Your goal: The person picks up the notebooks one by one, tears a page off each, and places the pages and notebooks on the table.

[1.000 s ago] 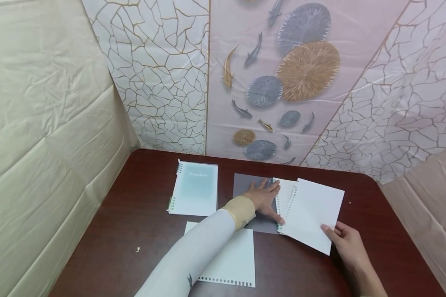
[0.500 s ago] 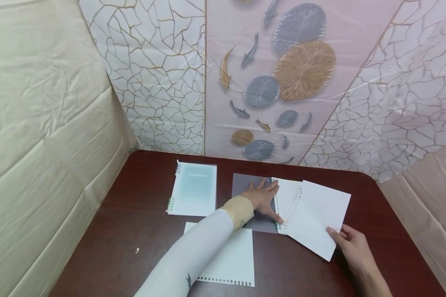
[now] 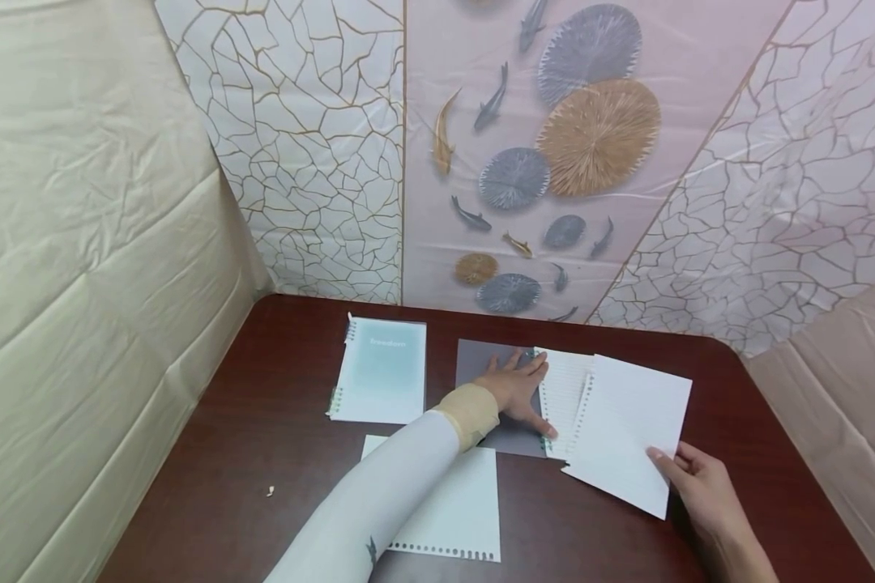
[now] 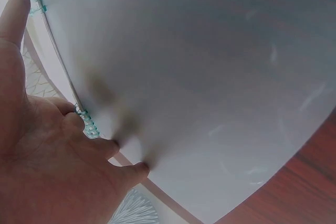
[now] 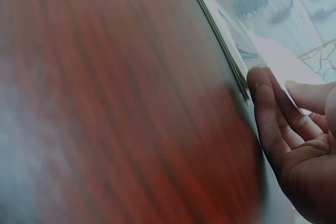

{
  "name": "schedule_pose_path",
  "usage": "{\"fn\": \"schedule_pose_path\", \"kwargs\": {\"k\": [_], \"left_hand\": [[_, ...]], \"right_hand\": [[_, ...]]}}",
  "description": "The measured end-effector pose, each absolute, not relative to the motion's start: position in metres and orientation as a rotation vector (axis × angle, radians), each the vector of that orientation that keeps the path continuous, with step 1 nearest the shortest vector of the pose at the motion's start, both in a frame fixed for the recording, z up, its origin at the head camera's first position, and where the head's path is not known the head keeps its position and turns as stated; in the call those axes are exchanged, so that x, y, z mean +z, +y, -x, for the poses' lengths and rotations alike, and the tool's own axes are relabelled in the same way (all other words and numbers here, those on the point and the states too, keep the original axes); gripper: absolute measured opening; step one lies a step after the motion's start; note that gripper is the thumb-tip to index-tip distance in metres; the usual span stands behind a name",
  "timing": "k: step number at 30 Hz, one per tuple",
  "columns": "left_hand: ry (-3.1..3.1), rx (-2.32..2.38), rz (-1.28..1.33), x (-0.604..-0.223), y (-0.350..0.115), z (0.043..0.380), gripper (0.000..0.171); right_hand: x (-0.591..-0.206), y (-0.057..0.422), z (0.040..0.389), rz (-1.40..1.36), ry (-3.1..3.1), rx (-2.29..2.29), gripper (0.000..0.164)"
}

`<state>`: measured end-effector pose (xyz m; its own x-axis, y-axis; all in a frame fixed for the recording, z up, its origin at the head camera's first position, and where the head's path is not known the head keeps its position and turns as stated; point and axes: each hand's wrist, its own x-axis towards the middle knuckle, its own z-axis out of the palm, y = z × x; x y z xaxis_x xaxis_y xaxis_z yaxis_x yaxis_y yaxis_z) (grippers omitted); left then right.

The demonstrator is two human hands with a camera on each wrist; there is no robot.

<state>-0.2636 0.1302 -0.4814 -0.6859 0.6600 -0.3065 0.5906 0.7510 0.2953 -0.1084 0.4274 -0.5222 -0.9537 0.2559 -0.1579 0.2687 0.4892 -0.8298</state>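
An open spiral notebook lies on the table, its grey cover (image 3: 474, 356) to the left and its lined pages (image 3: 563, 380) to the right of green binding rings (image 4: 86, 123). My left hand (image 3: 514, 393) presses flat over the cover with spread fingers, thumb and fingertips at the binding. My right hand (image 3: 703, 486) pinches the lower right edge of a white sheet (image 3: 630, 429) between thumb and fingers. The sheet's punched edge lies over the lined pages, apart from the rings. In the right wrist view the sheet's edge shows between thumb and fingers.
A second spiral notebook (image 3: 386, 368) with a pale blue "freedom" cover lies at the back left. Another punched sheet (image 3: 455, 510) rests near the front, partly under my left sleeve. A small scrap (image 3: 271, 491) sits on the dark red table (image 3: 211, 478). Patterned cloth hangs behind.
My right hand has drawn the white sheet to the right and slightly toward me, away from the binding, uncovering more of the lined page. My left hand stays in place on the notebook.
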Motion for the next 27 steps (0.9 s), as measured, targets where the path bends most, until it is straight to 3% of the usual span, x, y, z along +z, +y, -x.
{"fn": "schedule_pose_path", "kwargs": {"k": [9, 18, 27], "left_hand": [[2.573, 0.228, -0.96, -0.479, 0.13, 0.264, 0.122], [2.57, 0.242, -0.963, -0.48, 0.128, 0.263, 0.123], [2.584, 0.214, -0.943, -0.479, 0.129, 0.26, 0.117]], "right_hand": [[-0.505, 0.437, 0.108, -0.279, 2.86, -1.23, 0.048], [-0.492, 0.435, 0.117, -0.155, 2.874, -1.194, 0.058], [-0.485, 0.431, 0.119, -0.107, 2.917, -1.155, 0.052]]}}
